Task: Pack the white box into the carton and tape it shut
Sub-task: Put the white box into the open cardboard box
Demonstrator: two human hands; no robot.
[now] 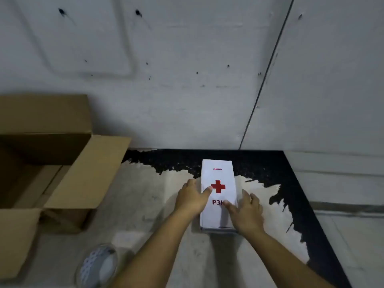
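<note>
Both forearms were bare to the lower frame edge; no sleeves, gloves, watch or rings visible. Left hand (192, 197) and right hand (246, 213) uncovered, fingers (207, 191) with short nails. One foot wore a pale grey perforated clog (98, 265), blurred at the lower left.

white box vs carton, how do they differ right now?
The white box is closed, printed with a red cross; the carton is plain brown with its flaps open. The box is the smaller, gripped at its sides by the left hand and right hand; the carton stands untouched to the left. Both sit on the floor.
</note>
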